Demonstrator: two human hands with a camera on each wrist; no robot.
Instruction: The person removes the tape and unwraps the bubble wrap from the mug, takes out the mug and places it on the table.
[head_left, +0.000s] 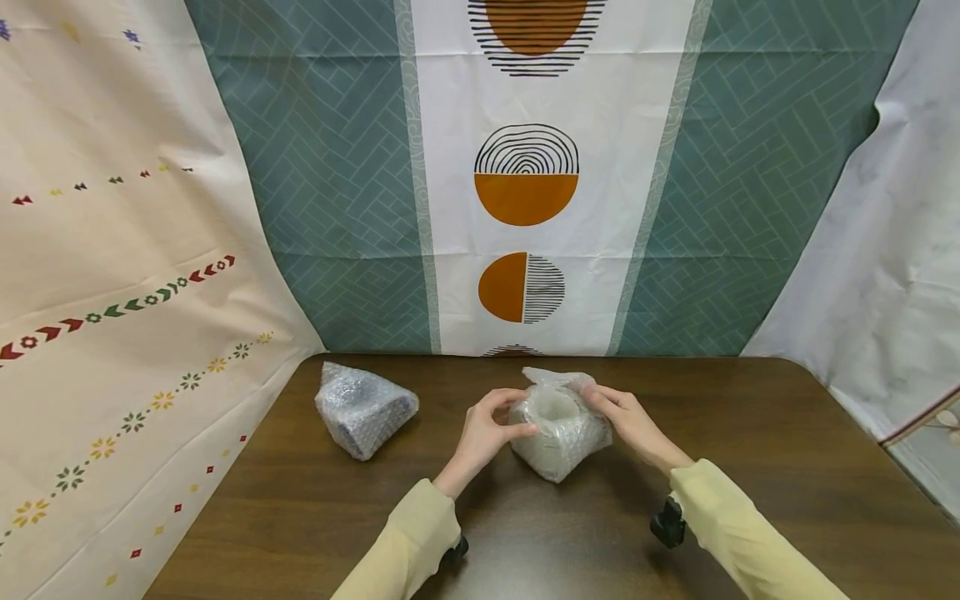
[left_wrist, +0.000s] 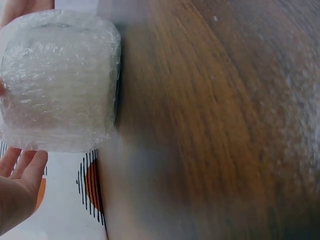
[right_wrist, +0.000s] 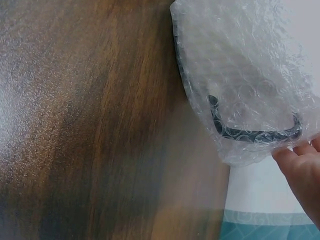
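Observation:
Between both hands is a mug (head_left: 546,446) wrapped in bubble wrap, on the dark wooden table. Its round opening faces up through the wrap, and in the right wrist view a dark handle (right_wrist: 260,135) shows through the plastic. The left hand (head_left: 483,429) holds the wrapped mug from the left, thumb near the front rim and fingers at the far side. From the right, the right hand (head_left: 626,421) pinches the bubble wrap (head_left: 558,377) at the upper edge, where a loose flap stands up behind the opening. The left wrist view shows the pale wrapped side (left_wrist: 60,85).
A second bubble-wrapped thing (head_left: 365,408) lies on the table (head_left: 300,533) at the back left, its contents hidden. A patterned curtain (head_left: 337,208) hangs behind the table's far edge, with light cloths at either side.

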